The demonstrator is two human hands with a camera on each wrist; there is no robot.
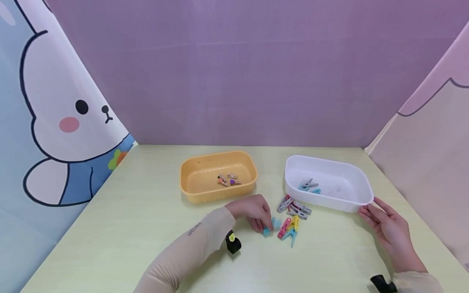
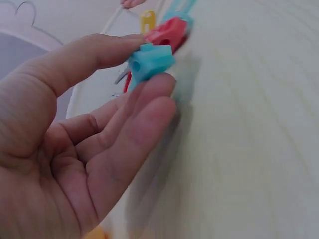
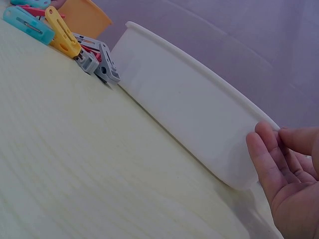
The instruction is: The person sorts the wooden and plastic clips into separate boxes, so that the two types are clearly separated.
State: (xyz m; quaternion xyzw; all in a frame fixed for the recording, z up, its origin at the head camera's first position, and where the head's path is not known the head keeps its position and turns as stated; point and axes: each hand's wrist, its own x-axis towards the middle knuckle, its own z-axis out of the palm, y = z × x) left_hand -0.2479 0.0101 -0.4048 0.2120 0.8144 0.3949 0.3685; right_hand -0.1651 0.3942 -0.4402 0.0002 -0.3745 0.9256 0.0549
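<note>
My left hand (image 1: 256, 211) pinches a light-blue clothespin (image 2: 152, 62) between thumb and fingers, low over the table. In the head view the fingers partly cover it. Just right of it lie a pink clothespin (image 1: 284, 228), a yellow clothespin (image 1: 294, 221) and another blue clothespin (image 1: 292, 234). Several grey clothespins (image 1: 300, 210), with some red among them, lie behind these, against the front of a white basin (image 1: 326, 199). At that basin's front right corner, my right hand (image 1: 392, 232) grips the rim with thumb and fingers. Blue and grey clothespins (image 1: 309, 185) lie inside the basin.
A yellow-orange basin (image 1: 205, 197) stands at the back left, holding several small clips (image 1: 228, 179) with coloured decorations. A purple backdrop (image 1: 234, 81) rises behind the table (image 1: 110, 236). Patterned panels (image 1: 73, 134) slant along both sides.
</note>
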